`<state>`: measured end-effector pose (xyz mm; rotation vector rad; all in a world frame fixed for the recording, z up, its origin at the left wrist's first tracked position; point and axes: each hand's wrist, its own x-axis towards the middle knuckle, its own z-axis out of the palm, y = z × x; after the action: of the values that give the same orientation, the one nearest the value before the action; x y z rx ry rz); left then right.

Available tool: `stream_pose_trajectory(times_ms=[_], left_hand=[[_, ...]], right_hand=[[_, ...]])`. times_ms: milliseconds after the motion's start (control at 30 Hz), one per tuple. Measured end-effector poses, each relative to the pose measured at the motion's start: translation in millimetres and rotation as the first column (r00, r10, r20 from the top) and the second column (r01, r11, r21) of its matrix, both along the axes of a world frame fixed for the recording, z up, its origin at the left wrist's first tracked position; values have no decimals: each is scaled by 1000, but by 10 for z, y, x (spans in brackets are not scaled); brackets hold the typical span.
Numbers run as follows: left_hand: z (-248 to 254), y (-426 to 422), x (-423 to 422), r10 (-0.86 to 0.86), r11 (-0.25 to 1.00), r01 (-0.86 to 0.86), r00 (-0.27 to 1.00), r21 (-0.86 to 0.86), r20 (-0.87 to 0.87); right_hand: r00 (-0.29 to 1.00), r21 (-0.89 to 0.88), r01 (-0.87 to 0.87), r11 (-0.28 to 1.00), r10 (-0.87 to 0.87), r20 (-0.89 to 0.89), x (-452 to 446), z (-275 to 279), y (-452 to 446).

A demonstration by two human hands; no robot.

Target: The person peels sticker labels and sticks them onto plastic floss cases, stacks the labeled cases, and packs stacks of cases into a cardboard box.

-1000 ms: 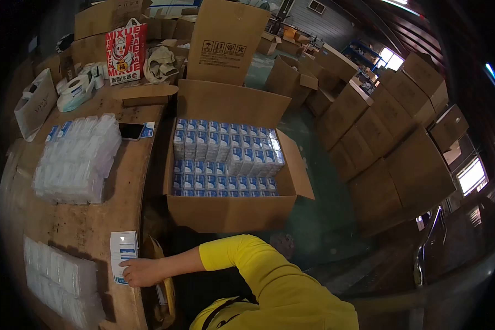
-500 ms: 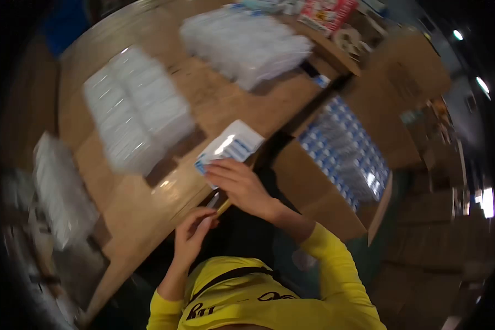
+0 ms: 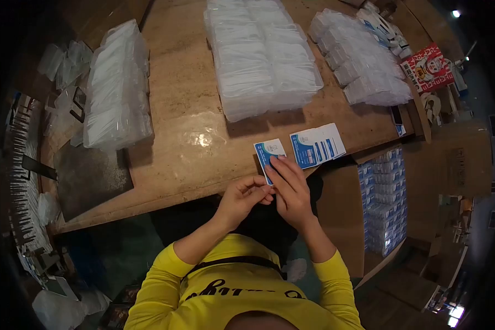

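A blue-and-white printed card (image 3: 264,150) stands out over the table's front edge, tilted a little. My right hand (image 3: 292,192) lies over its right side, fingers closed on it. At the card's lower end, my left hand (image 3: 244,200) is pinched together, thumb against fingers, touching its bottom corner. Just to the right, a small fanned stack of similar cards (image 3: 317,145) lies flat on the wooden table (image 3: 187,165).
Clear plastic boxes with white contents stand in a left row (image 3: 118,88), a middle block (image 3: 264,60) and a right group (image 3: 360,58). An open carton (image 3: 338,220) holds several blue-and-white packs. A dark plate (image 3: 91,176) lies at the left edge; a red packet (image 3: 428,69) sits far right.
My view has turned and straightened. Earlier, my right hand was on the card stack and my left was lower, apart from it; now both hands meet at a single card left of the stack.
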<state>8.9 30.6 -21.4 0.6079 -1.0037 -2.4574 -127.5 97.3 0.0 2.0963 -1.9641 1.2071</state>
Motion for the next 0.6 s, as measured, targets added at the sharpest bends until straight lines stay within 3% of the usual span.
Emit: stream_pose_trajectory(times_ms=[33,167,233,333,467,567,600], left_hand=[[15,-3,3,22,1000,-22,1000,-6,-9],[37,-4,26,110,921,-97,994,-378,13],[55,-41,38,140,819,-97,990,-566,32],[98,-117,77,187,548,-65,981,-834,46],[159,-159,125,163,427,-30,986,-904,44],[153,-140,175,160,342,37,982,-939,98],[136,-105,212,173,296,86,974,-951,142]], right_hand=[[997,-4,-6,1000,6,79,26,37,11],[976,58,-2,998,-10,218,69,158,66],[981,62,9,998,-21,195,78,171,72],[990,27,3,1000,-7,141,68,176,66],[997,49,-21,999,18,77,65,242,90],[955,109,-82,991,47,293,2,235,149],[908,224,-64,972,-36,417,-37,251,202]])
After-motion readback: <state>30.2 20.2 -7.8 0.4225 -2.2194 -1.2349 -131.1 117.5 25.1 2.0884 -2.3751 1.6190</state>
